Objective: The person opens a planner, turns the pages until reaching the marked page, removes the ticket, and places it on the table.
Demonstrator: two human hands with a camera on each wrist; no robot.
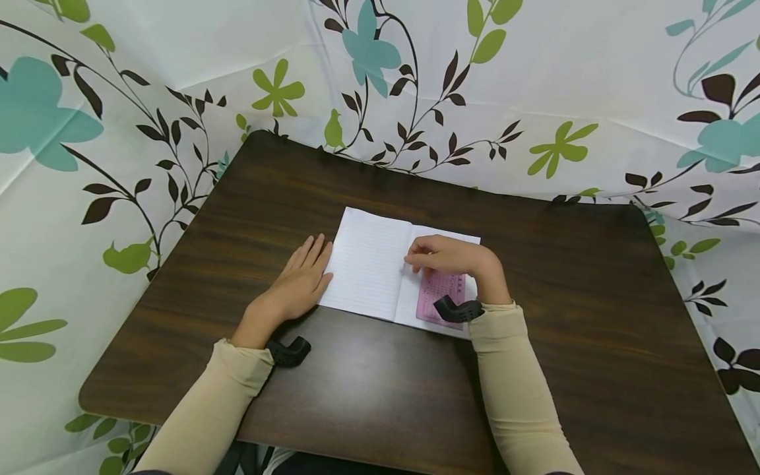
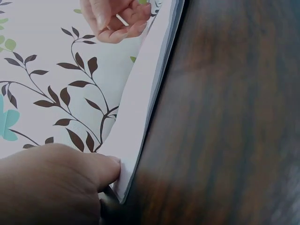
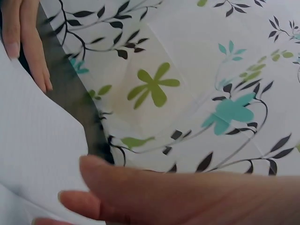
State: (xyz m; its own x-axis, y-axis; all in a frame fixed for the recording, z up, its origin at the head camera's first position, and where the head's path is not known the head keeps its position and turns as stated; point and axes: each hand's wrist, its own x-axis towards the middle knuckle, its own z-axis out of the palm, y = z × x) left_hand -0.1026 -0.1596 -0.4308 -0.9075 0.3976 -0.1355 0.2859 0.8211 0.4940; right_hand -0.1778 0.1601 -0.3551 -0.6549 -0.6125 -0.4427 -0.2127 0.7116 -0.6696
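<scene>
An open notebook with lined white pages lies on the dark wooden table. My left hand rests flat beside its left edge, fingers straight; in the left wrist view the thumb of that left hand touches the page's corner. Over the right page, my right hand hovers with loosely bent fingers, and nothing shows between them. Beneath it lies a pink rectangular card with rows of small marks, partly covered by the hand and the wrist camera. The right wrist view shows the right hand beside the white page.
The brown table extends well to both sides of the notebook. A white curtain printed with leaves, flowers and birds hangs behind and at the sides. Black wrist cameras sit at both cuffs.
</scene>
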